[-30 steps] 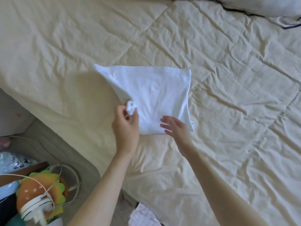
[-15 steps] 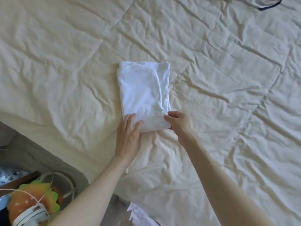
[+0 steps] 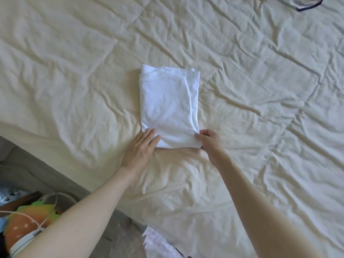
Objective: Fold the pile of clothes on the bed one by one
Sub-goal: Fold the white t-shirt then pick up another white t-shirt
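Left hand (image 3: 141,146) flat on folded white garment (image 3: 167,107), right hand (image 3: 208,141) seemingly pinching its corner, fingertips hidden.

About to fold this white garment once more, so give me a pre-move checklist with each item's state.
1. White garment lies flat on the bedspread: ok.
2. Left hand rests flat on the near left corner: ok.
3. Right hand pinches the near right corner: ok.
4. Side edges aligned: not ok, a layer shows along the right.
5. Bed beyond the garment free: ok.
6. Underside layers smooth: cannot tell.
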`<action>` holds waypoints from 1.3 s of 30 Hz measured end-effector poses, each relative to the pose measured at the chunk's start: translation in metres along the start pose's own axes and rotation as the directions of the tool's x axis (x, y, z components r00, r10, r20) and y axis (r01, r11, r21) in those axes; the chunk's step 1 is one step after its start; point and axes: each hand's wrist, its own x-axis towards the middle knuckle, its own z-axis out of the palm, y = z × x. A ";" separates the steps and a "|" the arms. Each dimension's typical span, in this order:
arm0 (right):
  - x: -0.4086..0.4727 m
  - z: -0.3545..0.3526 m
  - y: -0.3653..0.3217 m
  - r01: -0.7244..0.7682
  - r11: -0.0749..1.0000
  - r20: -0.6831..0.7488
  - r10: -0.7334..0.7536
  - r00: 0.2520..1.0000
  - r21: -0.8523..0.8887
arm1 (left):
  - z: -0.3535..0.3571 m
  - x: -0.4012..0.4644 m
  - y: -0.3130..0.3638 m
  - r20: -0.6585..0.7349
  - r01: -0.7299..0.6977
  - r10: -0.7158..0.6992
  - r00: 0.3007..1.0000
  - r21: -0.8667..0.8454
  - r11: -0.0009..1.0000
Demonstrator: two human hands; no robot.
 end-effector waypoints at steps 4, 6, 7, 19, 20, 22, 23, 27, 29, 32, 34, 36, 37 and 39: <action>-0.018 -0.006 0.010 -0.031 0.997 0.028 0.029 0.999 0.077 | -0.016 -0.016 0.004 -0.031 -0.007 0.004 1.000 -0.088 0.996; -0.034 -0.010 0.020 -0.026 0.999 0.008 0.026 1.000 0.043 | -0.024 -0.030 0.009 -0.006 -0.017 0.016 1.000 -0.180 0.983; -0.043 -0.012 0.027 -0.040 0.999 0.007 0.040 0.999 0.034 | -0.026 -0.038 0.012 0.033 -0.011 0.019 0.999 -0.225 0.974; -0.103 -0.050 0.038 -0.147 0.980 0.079 0.158 0.984 -0.135 | -0.065 -0.076 0.022 0.511 0.426 -0.132 0.849 -0.517 0.742; -0.098 -0.047 0.030 -0.143 0.981 0.077 0.153 0.985 -0.129 | -0.066 -0.070 0.018 0.488 0.437 -0.158 0.858 -0.535 0.723; -0.086 -0.039 0.014 -0.132 0.986 0.052 0.137 0.989 -0.098 | -0.066 -0.055 0.010 0.423 0.459 -0.238 0.874 -0.560 0.690; -0.079 -0.035 0.006 -0.127 0.990 0.027 0.129 0.991 -0.069 | -0.066 -0.045 0.006 0.370 0.460 -0.285 0.884 -0.581 0.671; -0.051 -0.015 -0.021 -0.089 0.993 -0.064 0.094 0.994 0.071 | -0.055 0.003 -0.005 0.251 0.513 -0.527 0.812 -0.737 0.440; -0.041 -0.002 -0.024 -0.001 0.999 -0.105 0.006 0.994 0.045 | -0.044 0.017 -0.009 0.352 0.595 -0.602 0.717 -0.758 0.266; -0.049 0.015 -0.011 0.277 0.936 -0.181 -0.317 0.931 -0.218 | -0.031 0.011 -0.007 0.418 0.657 -0.627 0.657 -0.725 0.205; -0.061 0.022 0.010 0.522 0.722 -0.089 -0.620 0.780 -0.455 | -0.022 -0.004 -0.003 0.403 0.669 -0.649 0.646 -0.708 0.226; -0.066 0.026 0.037 0.622 0.455 0.090 -0.757 0.647 -0.637 | -0.011 -0.019 0.000 0.375 0.666 -0.660 0.651 -0.700 0.258; -0.066 0.027 0.049 0.634 0.354 0.176 -0.766 0.619 -0.688 | -0.007 -0.025 0.002 0.341 0.656 -0.666 0.663 -0.694 0.297; -0.064 0.026 0.066 0.609 0.240 0.279 -0.723 0.632 -0.756 | -0.001 -0.033 0.001 0.251 0.626 -0.678 0.691 -0.676 0.388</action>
